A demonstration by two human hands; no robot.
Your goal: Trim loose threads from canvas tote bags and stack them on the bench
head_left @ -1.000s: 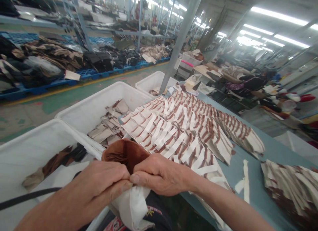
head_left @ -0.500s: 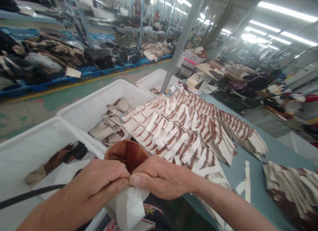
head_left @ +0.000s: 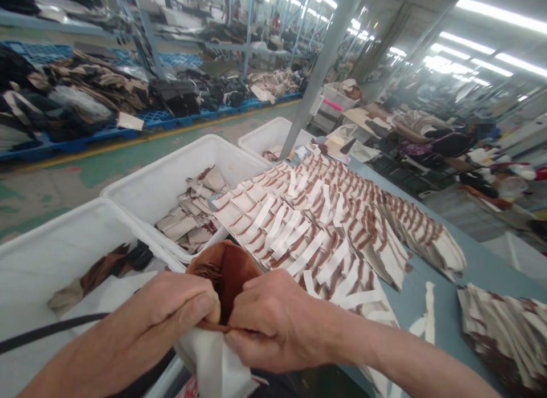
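Head camera, looking down: one brown piece (head_left: 224, 267), curled open like a cup with a white lining (head_left: 213, 364) hanging beneath it, sits at the near edge of the worktop (head_left: 478, 267), right in front of the person. Both hands are closed on it. The left hand (head_left: 171, 315) pinches its left rim between thumb and fingers, the right hand (head_left: 273, 321) curls over the right rim, and together they hide its lower half. Beyond, overlapping rows of white-and-brown cut pieces (head_left: 325, 232) cover the worktop, too many to count, with one more heap (head_left: 508, 329) at the right and two loose white strips (head_left: 428, 301) between. Three white tubs (head_left: 162, 181) stand along the left, and a black strap (head_left: 51, 329) crosses the nearest. One steel post (head_left: 325, 61) rises behind the rows, cutting across the farthest tub.
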